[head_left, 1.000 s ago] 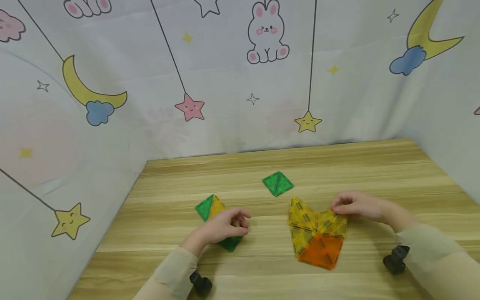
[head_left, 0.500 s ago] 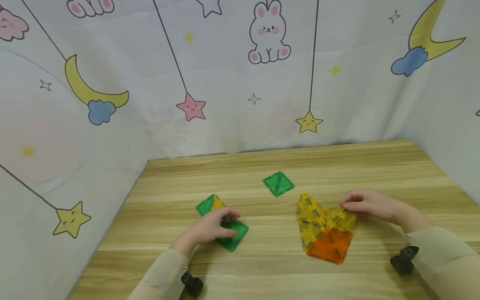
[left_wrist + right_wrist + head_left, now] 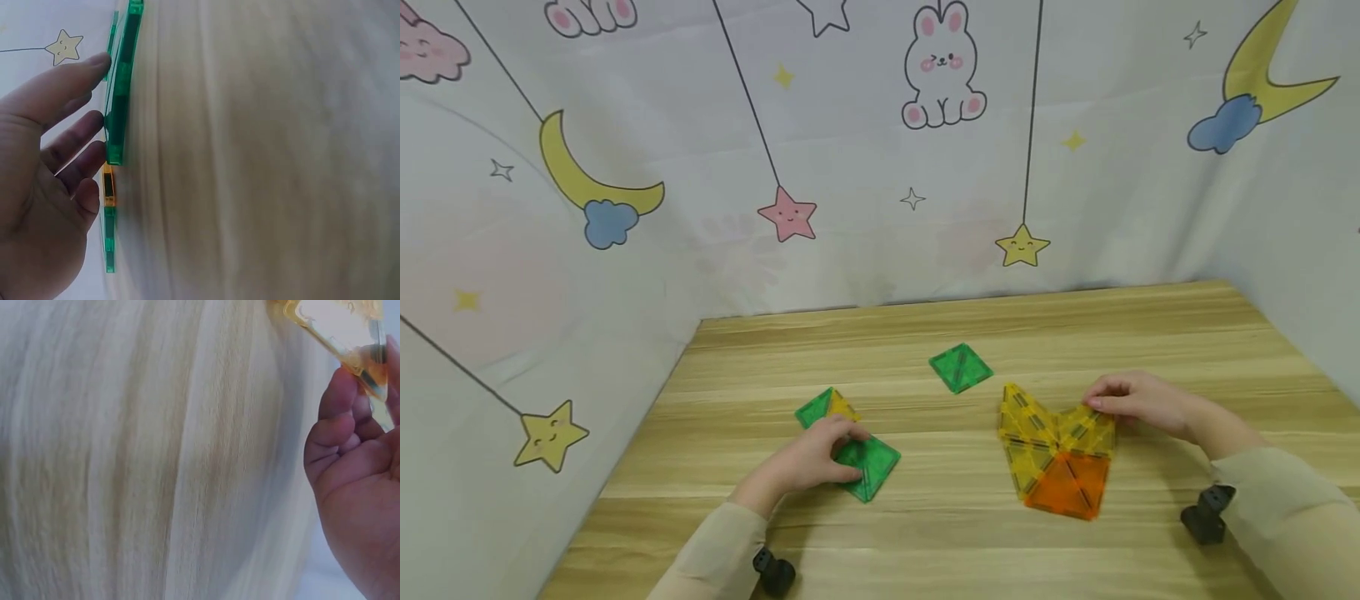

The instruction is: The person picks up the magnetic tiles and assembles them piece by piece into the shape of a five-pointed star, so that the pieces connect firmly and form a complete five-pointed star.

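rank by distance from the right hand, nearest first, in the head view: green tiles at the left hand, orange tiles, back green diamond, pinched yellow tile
1. Yellow tile: pinched by the right hand.
2. Orange tiles: lower in the picture, same joined shape.
3. Green diamond: off left, toward the back.
4. Green tiles: farther left, at the left hand.

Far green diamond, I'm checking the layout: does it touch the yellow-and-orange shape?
No, bare tabletop separates the green diamond from the yellow-and-orange shape.
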Demonstrator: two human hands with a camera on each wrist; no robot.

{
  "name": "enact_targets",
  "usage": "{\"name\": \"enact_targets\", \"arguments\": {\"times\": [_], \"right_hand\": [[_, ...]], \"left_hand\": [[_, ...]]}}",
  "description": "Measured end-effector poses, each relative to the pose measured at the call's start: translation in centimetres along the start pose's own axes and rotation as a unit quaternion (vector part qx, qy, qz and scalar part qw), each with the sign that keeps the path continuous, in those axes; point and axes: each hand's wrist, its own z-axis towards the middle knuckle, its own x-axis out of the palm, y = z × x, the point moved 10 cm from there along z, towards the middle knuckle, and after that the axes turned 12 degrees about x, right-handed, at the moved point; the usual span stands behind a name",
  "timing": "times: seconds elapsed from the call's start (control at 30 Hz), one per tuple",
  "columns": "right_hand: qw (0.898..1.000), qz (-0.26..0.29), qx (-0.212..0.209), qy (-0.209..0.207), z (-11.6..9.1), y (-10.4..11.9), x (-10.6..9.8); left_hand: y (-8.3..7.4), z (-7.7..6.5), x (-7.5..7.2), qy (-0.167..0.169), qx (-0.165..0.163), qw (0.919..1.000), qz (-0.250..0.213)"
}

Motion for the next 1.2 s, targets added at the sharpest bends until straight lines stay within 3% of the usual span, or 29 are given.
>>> {"name": "enact_targets", "arguments": {"times": [0.17, 0.37, 0.5, 0.83, 1.0, 1.2], "right_hand": [[1.0, -0.001, 0.011, -0.013, -0.1, -0.1, -0.5], [0.996, -0.062, 0.001, -0.068, -0.5, 0.8, -1.7], [0.994, -0.086, -0.012, -0.073, -0.6, 2.2, -1.4], [0.982, -0.138, -0.054, -0.118, -0.4, 7.1, 0.9], [0.976, -0.158, -0.104, -0.11, -0.1, 10.0, 3.4], [0.971, -0.191, -0.111, -0.09, 0.7, 11.5, 6.0]], "left_hand": [[0.4, -0.4, -0.2, -0.008, -0.011, 0.9999, -0.006], [0.3, -0.3, -0.2, 0.0, -0.015, 0.9999, 0.002], [-0.1, 0.1, 0.2, 0.009, -0.009, 0.9995, 0.03], [-1.5, 1.6, 1.6, 0.019, 0.015, 0.9989, 0.04], [-2.1, 2.4, 2.2, 0.025, 0.018, 0.9987, 0.041], [-2.8, 3.5, 2.6, 0.039, 0.014, 0.998, 0.047]]}}
